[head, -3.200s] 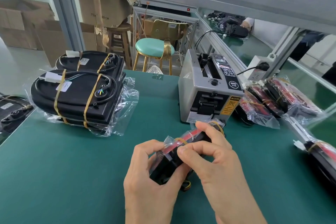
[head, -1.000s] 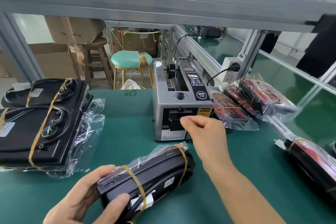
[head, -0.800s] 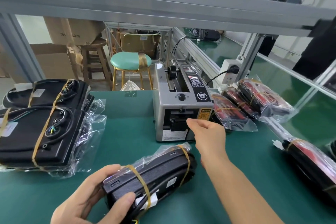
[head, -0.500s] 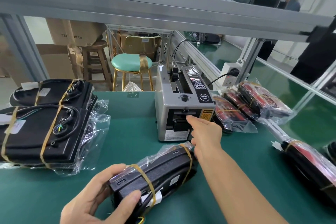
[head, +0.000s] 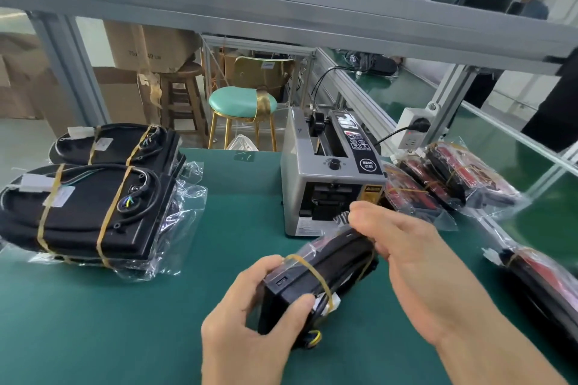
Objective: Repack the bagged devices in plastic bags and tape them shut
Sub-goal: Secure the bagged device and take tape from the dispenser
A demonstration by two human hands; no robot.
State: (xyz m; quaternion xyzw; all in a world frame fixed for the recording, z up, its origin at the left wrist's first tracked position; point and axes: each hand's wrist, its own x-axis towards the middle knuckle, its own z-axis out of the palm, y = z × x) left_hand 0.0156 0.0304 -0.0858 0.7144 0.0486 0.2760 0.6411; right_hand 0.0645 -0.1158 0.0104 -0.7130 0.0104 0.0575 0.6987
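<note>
- The left hand (head: 250, 316) grips the near end of a black bagged device (head: 316, 278), thumb on its front face, fingers wrapped behind it.
- That device sits tilted above the green worktop (head: 125, 322), just in front of the tape dispenser (head: 328, 178); yellowish bands cross it and a clear plastic bag covers its far end.
- The right hand (head: 406, 247) is at the far end of the same device, fingers curled, thumb and forefinger pinched together near the dispenser's mouth. I cannot tell whether a strip of tape is between them.
- On the left of the worktop lie two larger black banded devices (head: 84, 197) in clear bags, one behind the other, cables coiled on top.
- To the right of the dispenser, a cluster of red-and-black bagged devices (head: 444, 181) lies side by side, touching.
- Another bagged device (head: 538, 272) lies at the right edge, well apart from the hands.
- Beyond the worktop stand a mint-green stool (head: 242, 103) and a wooden stool (head: 181, 94), with cardboard boxes (head: 147, 44) behind them.
</note>
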